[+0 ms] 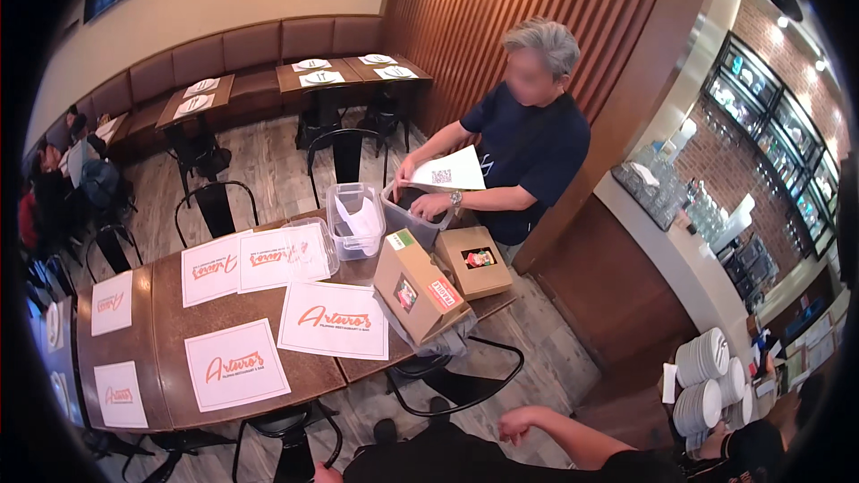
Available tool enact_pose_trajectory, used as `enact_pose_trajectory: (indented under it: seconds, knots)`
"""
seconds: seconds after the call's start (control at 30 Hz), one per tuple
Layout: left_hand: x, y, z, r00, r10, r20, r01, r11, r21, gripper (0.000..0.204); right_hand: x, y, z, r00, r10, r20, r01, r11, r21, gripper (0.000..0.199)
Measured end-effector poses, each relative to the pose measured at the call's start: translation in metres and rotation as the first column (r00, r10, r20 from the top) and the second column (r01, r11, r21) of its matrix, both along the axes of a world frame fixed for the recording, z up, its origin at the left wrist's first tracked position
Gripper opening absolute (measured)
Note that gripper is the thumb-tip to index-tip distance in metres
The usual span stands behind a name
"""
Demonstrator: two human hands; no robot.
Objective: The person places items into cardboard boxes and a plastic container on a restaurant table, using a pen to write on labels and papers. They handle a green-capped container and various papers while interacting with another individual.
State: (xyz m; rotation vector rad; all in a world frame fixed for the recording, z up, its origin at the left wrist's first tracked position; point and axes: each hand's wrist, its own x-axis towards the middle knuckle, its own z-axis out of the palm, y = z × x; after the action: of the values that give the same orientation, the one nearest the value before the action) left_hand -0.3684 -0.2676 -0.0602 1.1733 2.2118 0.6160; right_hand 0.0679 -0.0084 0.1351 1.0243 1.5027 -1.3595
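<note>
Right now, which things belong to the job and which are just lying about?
In the job: tilted cardboard box nearest the right hand; second box; clear tubs.
Just lying about: paper placemats; stacked plates; far tables.

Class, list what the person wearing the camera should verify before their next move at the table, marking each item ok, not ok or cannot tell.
1. Right hand empty: ok, it holds nothing.
2. Left hand empty: cannot tell, it is cut off by the picture's edge.
3. Nearest cardboard box sitting flat: not ok, it is tilted at the table edge.
4. Way to the table free: not ok, a black chair stands between.
5. Clear bin free: not ok, the co-worker's hand is in it.
</note>
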Motion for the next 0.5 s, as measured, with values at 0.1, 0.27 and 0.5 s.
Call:
enact_pose_trajectory:
  seconds: [0.1,0.27,0.5]
  knots:
    - [-0.004,0.002,-0.006,1.000,0.029,-0.013,-0.029,0.996,-0.079,0.030,-0.013,0.003,0.010,0.966,-0.211,-0.150,0.217,0.976,0.020,0.028]
    - [0.003,0.026,0.038,0.990,0.106,0.090,-0.071,0.941,-0.330,0.042,-0.044,0.022,0.046,0.953,-0.165,-0.254,0.209,0.965,0.156,0.032]
    - [0.008,0.027,0.032,0.975,0.207,0.080,-0.165,0.917,-0.364,0.041,0.043,-0.067,-0.063,0.892,-0.393,0.223,0.420,0.903,-0.088,0.019]
